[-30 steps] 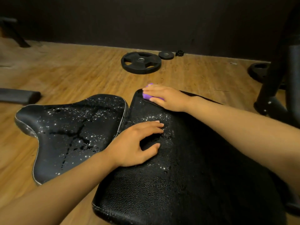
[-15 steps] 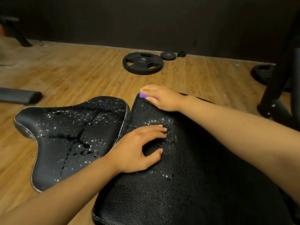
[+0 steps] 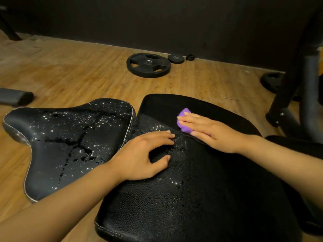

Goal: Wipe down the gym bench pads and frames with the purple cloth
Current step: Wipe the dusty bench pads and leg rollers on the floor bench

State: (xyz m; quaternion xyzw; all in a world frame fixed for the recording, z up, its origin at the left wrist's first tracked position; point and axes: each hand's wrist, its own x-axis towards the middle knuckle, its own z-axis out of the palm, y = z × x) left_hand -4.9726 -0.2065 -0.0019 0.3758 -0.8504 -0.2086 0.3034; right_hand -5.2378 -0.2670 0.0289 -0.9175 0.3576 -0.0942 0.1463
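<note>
Two black bench pads lie side by side. The smaller seat pad (image 3: 70, 144) on the left is speckled with water drops. The long back pad (image 3: 192, 198) fills the lower right and is wet near its far end. My right hand (image 3: 208, 130) lies flat with straight fingers on the purple cloth (image 3: 183, 119), pressing it onto the back pad's far right part; most of the cloth is under the hand. My left hand (image 3: 146, 156) rests on the back pad near the gap, fingers spread and arched, holding nothing.
On the wooden floor beyond lie a large black weight plate (image 3: 148, 65), a small plate (image 3: 176, 58) and a collar (image 3: 190, 57). A dark metal frame (image 3: 297, 95) with another plate stands at right. A grey padded bar (image 3: 15, 96) lies at far left.
My right hand has slid the purple cloth from the back pad's far left corner toward the right and nearer. My left hand has stayed in place on the pad.
</note>
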